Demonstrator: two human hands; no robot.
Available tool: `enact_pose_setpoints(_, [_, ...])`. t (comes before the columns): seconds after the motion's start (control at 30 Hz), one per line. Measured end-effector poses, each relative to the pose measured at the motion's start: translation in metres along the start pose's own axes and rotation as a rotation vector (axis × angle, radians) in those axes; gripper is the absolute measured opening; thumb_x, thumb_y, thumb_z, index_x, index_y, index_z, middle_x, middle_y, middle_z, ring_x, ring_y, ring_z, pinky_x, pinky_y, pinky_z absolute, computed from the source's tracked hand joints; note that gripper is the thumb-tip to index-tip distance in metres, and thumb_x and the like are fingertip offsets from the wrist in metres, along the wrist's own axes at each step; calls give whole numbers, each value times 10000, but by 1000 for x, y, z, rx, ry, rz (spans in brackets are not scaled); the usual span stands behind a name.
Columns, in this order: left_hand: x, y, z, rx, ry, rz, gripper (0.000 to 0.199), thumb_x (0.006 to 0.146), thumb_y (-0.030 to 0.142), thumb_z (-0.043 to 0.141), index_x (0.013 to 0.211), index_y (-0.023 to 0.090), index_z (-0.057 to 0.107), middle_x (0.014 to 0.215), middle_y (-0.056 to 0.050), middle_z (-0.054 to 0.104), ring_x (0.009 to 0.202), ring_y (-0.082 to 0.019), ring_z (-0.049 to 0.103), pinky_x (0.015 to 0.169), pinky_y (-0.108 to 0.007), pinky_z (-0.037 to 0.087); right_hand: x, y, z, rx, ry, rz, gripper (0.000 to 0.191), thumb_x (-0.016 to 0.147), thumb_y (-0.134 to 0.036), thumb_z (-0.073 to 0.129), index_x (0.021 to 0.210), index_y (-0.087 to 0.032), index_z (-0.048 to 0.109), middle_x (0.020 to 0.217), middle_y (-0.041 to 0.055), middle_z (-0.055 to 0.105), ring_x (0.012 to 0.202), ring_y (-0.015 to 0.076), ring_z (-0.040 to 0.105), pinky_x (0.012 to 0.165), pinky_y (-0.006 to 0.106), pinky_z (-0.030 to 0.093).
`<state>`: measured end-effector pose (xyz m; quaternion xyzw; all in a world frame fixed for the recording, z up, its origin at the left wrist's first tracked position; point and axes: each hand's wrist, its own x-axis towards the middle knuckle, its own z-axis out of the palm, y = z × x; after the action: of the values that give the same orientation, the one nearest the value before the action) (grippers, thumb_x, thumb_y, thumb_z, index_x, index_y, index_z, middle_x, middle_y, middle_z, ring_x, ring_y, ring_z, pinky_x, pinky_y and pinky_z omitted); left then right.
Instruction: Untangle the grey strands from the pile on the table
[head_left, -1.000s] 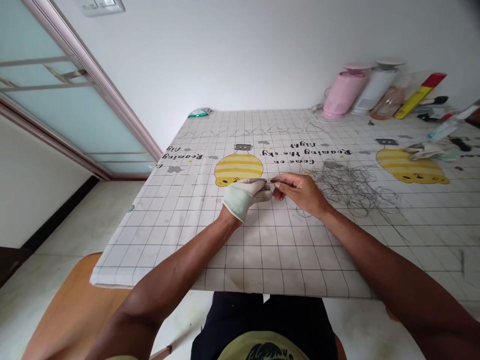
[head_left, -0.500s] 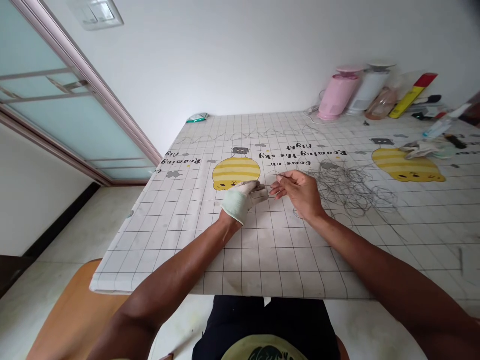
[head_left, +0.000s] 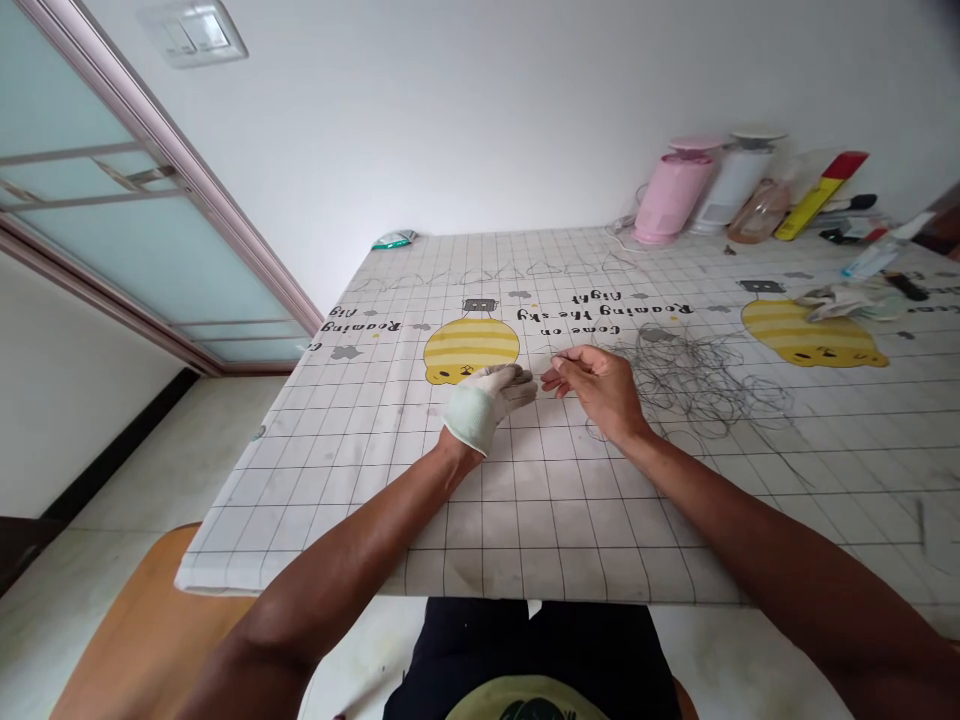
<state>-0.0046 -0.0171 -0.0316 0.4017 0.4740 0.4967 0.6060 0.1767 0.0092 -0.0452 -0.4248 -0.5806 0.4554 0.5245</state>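
The gridded tablecloth (head_left: 525, 530) forms the work surface. The tangle of thin dark strands (head_left: 697, 385) lies on it, just beyond and to the right of the bare right hand (head_left: 604, 390). At the rear, a pink cylinder (head_left: 673, 200) stands beside a white cylinder (head_left: 729, 195). Right hand: thumb and forefinger tips together; any strand between them is too fine to confirm. Gloved left hand (head_left: 495, 395): near the right fingertips, hands apart; its grip cannot be determined.

The tablecloth (head_left: 525, 530) reads "Come on" and "Roaming the sky".
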Motion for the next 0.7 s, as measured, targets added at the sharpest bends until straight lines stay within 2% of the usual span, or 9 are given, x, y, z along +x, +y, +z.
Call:
enact_pose_setpoints(0.07, [-2, 6, -1, 25, 3, 45, 112, 905, 267, 682, 993, 200, 666, 1139, -82, 737, 1140, -218, 704, 1087, -390, 530, 2, -2, -4, -101, 23, -11, 219, 917, -399, 735, 879, -183, 739, 785, 78, 787, 678, 209, 755, 599, 316, 600])
enact_pose_setpoints(0.17, [-4, 14, -9, 169, 47, 179, 312, 823, 213, 747, 1132, 206, 702, 1324, -80, 719, 1339, -251, 615, 1168, -377, 460, 1, -4, -5, -204, 47, -30, 192, 928, -371, 702, 883, -191, 752, 773, 62, 781, 677, 200, 749, 596, 304, 591])
enact_pose_setpoints(0.27, [0, 18, -19, 169, 22, 254, 339, 902, 333, 675, 1215, 203, 693, 1400, -102, 690, 1349, -270, 624, 1163, -417, 475, -1, -2, -3, -257, 39, -46, 174, 937, -336, 669, 889, -196, 760, 757, 48, 772, 634, 180, 724, 562, 288, 563])
enact_pose_setpoints(0.37, [7, 18, -26, 38, 20, 178, 456, 983, 523, 574, 1253, 171, 675, 1337, -152, 711, 1212, -279, 711, 1129, -468, 511, -2, 1, -1, -312, 37, -60, 176, 940, -336, 664, 885, -198, 757, 733, 38, 760, 585, 167, 693, 541, 288, 543])
enact_pose_setpoints(0.47, [10, 19, -29, 20, 25, 94, 512, 978, 597, 590, 1165, 136, 714, 1269, -177, 739, 1115, -302, 745, 1075, -481, 555, -3, 4, 0, -350, 9, -60, 176, 944, -346, 667, 891, -198, 747, 725, 35, 753, 580, 168, 688, 534, 288, 528])
enact_pose_setpoints(0.6, [8, 20, -29, 185, -44, -11, 350, 930, 484, 713, 1012, 147, 755, 1114, -142, 786, 1007, -265, 757, 1013, -442, 587, -7, 6, 1, -399, -89, -80, 172, 961, -336, 648, 891, -210, 741, 729, 22, 742, 585, 159, 672, 512, 276, 479])
enact_pose_setpoints(0.7, [10, 16, -29, 253, -153, -73, 232, 911, 377, 737, 956, 152, 767, 1010, -105, 780, 900, -198, 738, 955, -393, 589, -11, 5, 4, -436, -169, -121, 176, 972, -330, 634, 891, -224, 748, 721, 6, 727, 582, 145, 642, 535, 274, 473])
